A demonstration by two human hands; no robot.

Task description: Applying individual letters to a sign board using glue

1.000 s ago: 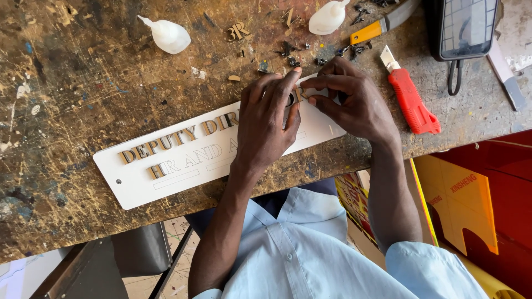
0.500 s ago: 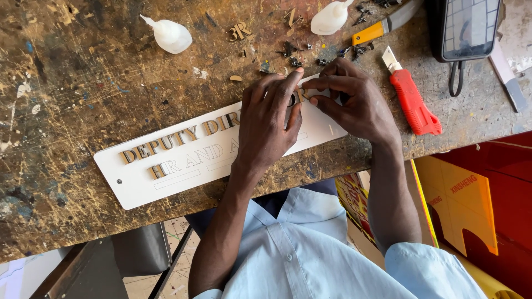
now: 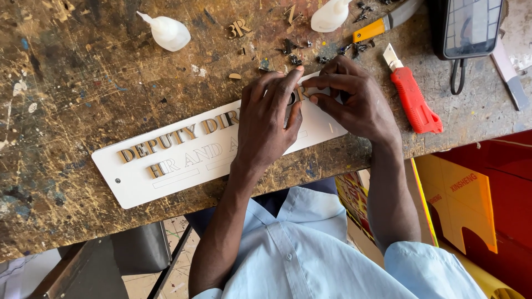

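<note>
From my remote seat: both hands meet over the long white rectangular sign plate [image 3: 166,171] lying slantwise on the scarred wooden counter [image 3: 66,83]; left hand [image 3: 271,119] pressing flat, right hand [image 3: 354,102] fingers pinching a small gold letter [image 3: 302,93] between them.

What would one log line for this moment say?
left hand: flat on white sign plate | right hand: fingertips pinching at small letter on plate | nearby: red utility knife, two glue bottles
</note>
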